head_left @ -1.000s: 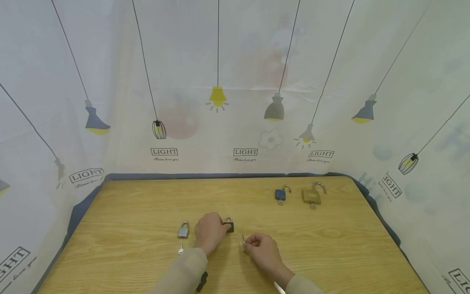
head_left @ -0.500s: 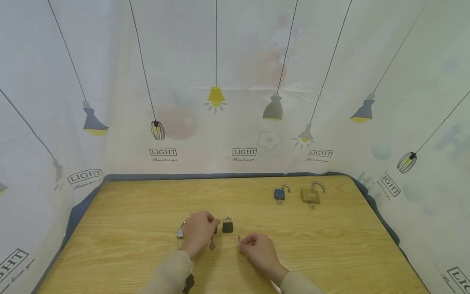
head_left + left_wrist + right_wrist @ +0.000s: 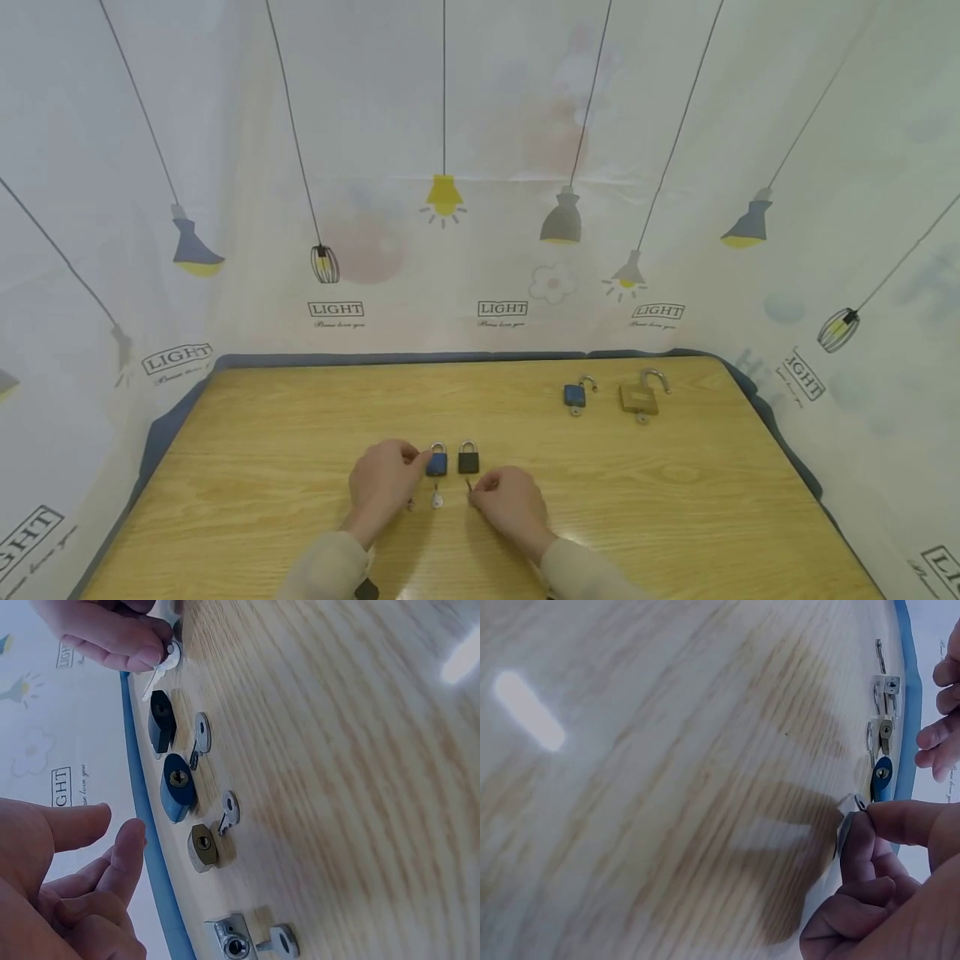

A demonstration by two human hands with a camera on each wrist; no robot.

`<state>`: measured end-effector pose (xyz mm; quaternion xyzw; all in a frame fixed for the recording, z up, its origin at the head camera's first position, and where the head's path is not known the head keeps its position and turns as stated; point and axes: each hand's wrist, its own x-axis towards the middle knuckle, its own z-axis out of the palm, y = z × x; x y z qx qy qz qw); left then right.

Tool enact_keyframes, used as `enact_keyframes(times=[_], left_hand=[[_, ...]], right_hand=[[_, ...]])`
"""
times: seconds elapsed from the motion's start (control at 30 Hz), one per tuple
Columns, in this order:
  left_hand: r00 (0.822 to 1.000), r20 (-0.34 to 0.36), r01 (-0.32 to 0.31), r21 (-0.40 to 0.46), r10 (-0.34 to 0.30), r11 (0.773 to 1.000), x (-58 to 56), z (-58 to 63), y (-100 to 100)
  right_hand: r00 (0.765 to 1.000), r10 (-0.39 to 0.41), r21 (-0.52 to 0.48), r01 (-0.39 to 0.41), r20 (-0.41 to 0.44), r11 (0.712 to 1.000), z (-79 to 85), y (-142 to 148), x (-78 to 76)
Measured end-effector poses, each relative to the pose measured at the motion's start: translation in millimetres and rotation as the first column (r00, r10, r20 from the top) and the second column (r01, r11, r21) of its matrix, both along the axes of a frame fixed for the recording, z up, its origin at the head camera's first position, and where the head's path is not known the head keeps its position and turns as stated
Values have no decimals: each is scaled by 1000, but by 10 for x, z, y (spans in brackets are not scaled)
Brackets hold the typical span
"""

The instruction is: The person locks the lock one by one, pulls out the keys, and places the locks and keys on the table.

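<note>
My right hand [image 3: 512, 504] pinches a small silver key [image 3: 166, 666] between thumb and forefinger, just in front of the black padlock [image 3: 468, 461]. My left hand [image 3: 386, 485] hovers left of the blue padlock [image 3: 437, 463], fingers loosely bent and holding nothing in the left wrist view. In that view, a brass padlock [image 3: 202, 849] and a silver padlock [image 3: 231, 937] continue the row, keyholes facing me. Loose keys lie before them: one by the blue padlock [image 3: 201, 739], another key [image 3: 229, 810] by the brass, and a third key [image 3: 285, 941] by the silver. The left hand hides the silver padlock in the head view.
Toward the back right of the wooden table [image 3: 675, 500] lie a second blue padlock [image 3: 574, 396] and a large brass padlock [image 3: 638, 399], shackles open and keys inserted. A printed curtain [image 3: 405, 275] surrounds the table's back and sides.
My left hand has moved left, off the black padlock and past the blue one, uncovering both. My right hand has shifted left with the key, toward the front of the black padlock.
</note>
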<state>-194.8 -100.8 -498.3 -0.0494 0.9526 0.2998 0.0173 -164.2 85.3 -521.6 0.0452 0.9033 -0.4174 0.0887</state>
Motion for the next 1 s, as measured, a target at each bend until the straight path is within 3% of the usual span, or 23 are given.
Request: enact_keyframes(times=[0.4, 0.7, 1.0], left_hand=[[1000, 6, -13, 31, 13, 999, 25, -19, -20], [1000, 9, -1, 34, 1, 999, 22, -37, -9], [1000, 8, -6, 32, 6, 999, 31, -33, 11]], right_hand=[[1000, -4, 47, 4, -2, 999, -7, -52, -40], [999, 37, 54, -38, 25, 998, 30, -28, -86], [999, 49, 133, -49, 9, 990, 42, -39, -109]])
